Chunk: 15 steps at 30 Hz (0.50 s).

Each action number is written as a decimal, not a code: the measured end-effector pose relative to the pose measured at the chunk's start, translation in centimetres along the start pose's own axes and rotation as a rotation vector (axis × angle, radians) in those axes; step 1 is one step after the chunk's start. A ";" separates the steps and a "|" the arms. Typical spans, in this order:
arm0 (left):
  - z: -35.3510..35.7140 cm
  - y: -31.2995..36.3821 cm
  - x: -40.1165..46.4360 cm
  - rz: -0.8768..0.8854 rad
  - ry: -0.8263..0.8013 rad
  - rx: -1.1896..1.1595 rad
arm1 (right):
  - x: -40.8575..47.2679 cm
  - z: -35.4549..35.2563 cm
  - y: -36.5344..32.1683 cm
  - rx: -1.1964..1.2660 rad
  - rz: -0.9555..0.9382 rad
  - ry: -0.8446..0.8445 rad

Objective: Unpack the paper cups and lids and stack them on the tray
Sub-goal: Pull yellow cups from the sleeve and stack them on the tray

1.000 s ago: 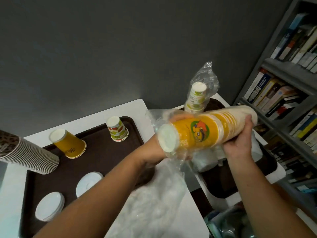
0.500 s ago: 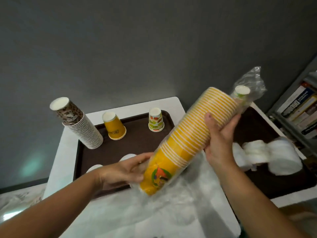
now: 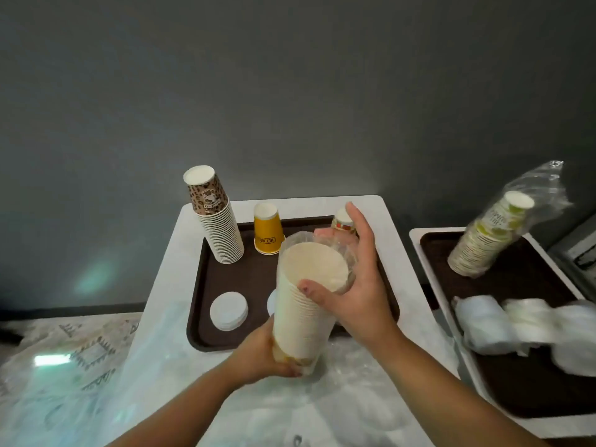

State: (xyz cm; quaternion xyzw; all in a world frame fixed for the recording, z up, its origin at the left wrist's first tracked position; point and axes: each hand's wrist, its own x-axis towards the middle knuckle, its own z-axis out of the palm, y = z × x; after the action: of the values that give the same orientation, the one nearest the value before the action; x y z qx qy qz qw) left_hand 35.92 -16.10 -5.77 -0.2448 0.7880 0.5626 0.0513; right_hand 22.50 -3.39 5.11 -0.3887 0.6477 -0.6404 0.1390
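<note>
A tall stack of yellow paper cups [image 3: 301, 314] in clear plastic stands upright in front of me, open mouths up. My left hand [image 3: 267, 356] grips its base. My right hand [image 3: 351, 282] holds its top rim, thumb on the near side and fingers on the plastic at the far side. Behind it lies the brown tray [image 3: 225, 266] with a leopard-print cup stack [image 3: 216, 217], a single yellow cup [image 3: 267, 229], a small patterned cup [image 3: 342, 222] partly hidden by my fingers, and white lids [image 3: 229, 311].
To the right, a second brown tray [image 3: 516, 366] holds a bagged stack of green-print cups [image 3: 490, 233] leaning over and bagged white lids [image 3: 522, 327]. Loose clear plastic [image 3: 96, 366] covers the white table in front and to the left. A grey wall is behind.
The yellow cup stack swung from lying tilted across my hands to standing upright with mouths up. My left hand moved under its base and my right hand went to the top rim.
</note>
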 end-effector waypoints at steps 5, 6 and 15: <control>-2.5 4.0 -2.2 0.210 0.008 -0.222 | -0.3 1.7 -0.3 -0.035 0.020 -0.083; -2.6 5.1 -2.5 0.281 0.068 -0.260 | -0.5 2.1 -0.3 -0.033 0.027 -0.098; -0.5 4.7 -1.6 0.316 0.368 -0.260 | -1.5 3.1 1.9 -0.026 0.117 -0.172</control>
State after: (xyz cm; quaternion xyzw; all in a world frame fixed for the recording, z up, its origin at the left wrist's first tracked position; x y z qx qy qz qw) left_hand 35.30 -14.85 -1.04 -0.2212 0.7337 0.6061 -0.2131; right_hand 25.03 -4.86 2.45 -0.4056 0.6631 -0.5871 0.2261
